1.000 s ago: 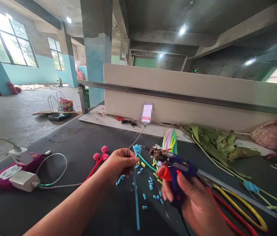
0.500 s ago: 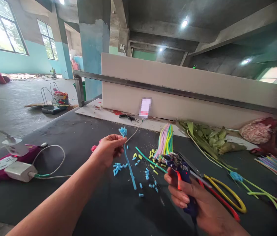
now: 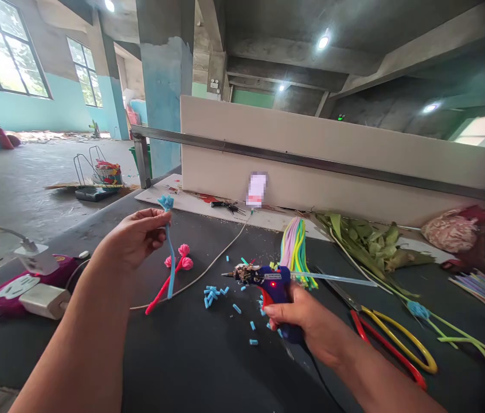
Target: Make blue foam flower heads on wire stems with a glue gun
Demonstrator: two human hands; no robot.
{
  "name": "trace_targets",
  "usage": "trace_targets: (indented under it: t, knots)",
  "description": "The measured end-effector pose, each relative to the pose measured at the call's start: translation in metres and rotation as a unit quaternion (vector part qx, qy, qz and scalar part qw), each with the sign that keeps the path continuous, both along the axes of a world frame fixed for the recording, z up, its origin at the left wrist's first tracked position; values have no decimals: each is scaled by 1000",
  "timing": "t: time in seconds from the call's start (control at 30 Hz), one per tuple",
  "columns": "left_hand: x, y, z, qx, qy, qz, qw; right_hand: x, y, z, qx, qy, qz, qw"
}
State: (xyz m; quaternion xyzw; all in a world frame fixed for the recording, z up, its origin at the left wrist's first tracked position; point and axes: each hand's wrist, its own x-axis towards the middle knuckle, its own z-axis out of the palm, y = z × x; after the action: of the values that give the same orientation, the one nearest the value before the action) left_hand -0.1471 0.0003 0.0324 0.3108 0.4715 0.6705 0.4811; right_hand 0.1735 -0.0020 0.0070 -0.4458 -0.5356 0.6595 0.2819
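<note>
Between thumb and fingers, my left hand (image 3: 141, 235) pinches a blue pipe-cleaner flower (image 3: 166, 202), its fluffy head up and its stem (image 3: 171, 261) hanging down. Behind that stem lies a pink pipe-cleaner flower (image 3: 186, 263) on the dark table. My right hand (image 3: 296, 312) is wrapped round a dark blue glue gun (image 3: 280, 281), whose nozzle points left and whose clear glue stick sticks out to the right. Short blue pieces (image 3: 210, 295) are scattered below and left of the gun. A bundle of pastel pipe cleaners (image 3: 296, 246) lies behind it.
Scissors (image 3: 391, 338) with red and yellow handles lie at the right, near green leaves (image 3: 371, 241) and more pipe cleaners (image 3: 483, 295). A purple power strip (image 3: 6, 292) with plugs is at the left. A phone (image 3: 257, 189) leans against the white board (image 3: 332, 132), its cable crossing the table.
My left hand has moved left and up with the blue flower, uncovering the pink one. My right hand has moved left, and the glue gun has turned so its nozzle points left.
</note>
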Motion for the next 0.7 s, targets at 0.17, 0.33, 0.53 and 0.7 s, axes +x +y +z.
trace_targets:
  t: [0.17,0.33,0.53,0.7]
  knots:
    - [10,3,-4,-12,21,-58,998,28,2,12,0,-21,-41,999]
    - [28,2,-3,-43,38,-106,993,72,-3,20,31,-105,-50,993]
    - [40,3,-6,-68,47,-130,988,123,3,7,33,-209,25,977]
    - [45,11,-17,-79,57,-145,985,148,19,-10,91,-267,60,957]
